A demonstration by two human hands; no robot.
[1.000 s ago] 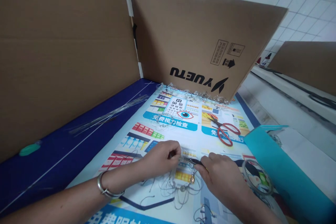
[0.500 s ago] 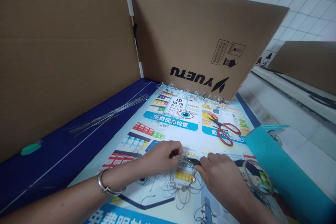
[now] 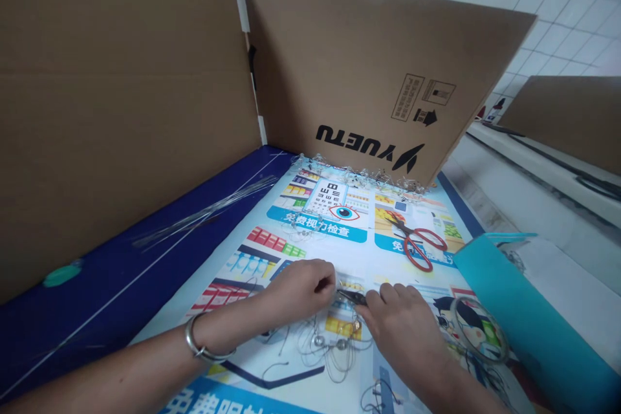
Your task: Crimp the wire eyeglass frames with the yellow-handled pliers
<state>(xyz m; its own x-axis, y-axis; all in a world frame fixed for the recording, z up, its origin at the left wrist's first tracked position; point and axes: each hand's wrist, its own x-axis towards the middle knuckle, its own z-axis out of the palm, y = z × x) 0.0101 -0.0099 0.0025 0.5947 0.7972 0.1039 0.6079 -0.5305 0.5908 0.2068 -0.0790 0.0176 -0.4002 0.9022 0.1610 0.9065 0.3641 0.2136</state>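
My right hand [image 3: 405, 320] is closed around small dark-jawed pliers [image 3: 353, 297], whose tips point left toward my other hand. With thumb and fingers pinched together, my left hand [image 3: 310, 284] grips the upper end of a beaded wire piece [image 3: 341, 343] at the plier tips. Loops of thin wire and a few clear round beads hang from that piece over the printed sheet. Exactly where the jaws meet the wire is too small to make out.
Red-handled scissors [image 3: 418, 247] lie beyond my hands. A row of wire pieces [image 3: 363, 179] runs along the cardboard panel [image 3: 378, 71]. Straight wires [image 3: 208, 212] rest on the blue surface at left. To the right are a wire coil [image 3: 478, 330] and a turquoise box [image 3: 528, 317].
The pliers and my right hand have shifted very slightly left. Both hands keep their grip, and the view has moved a little.
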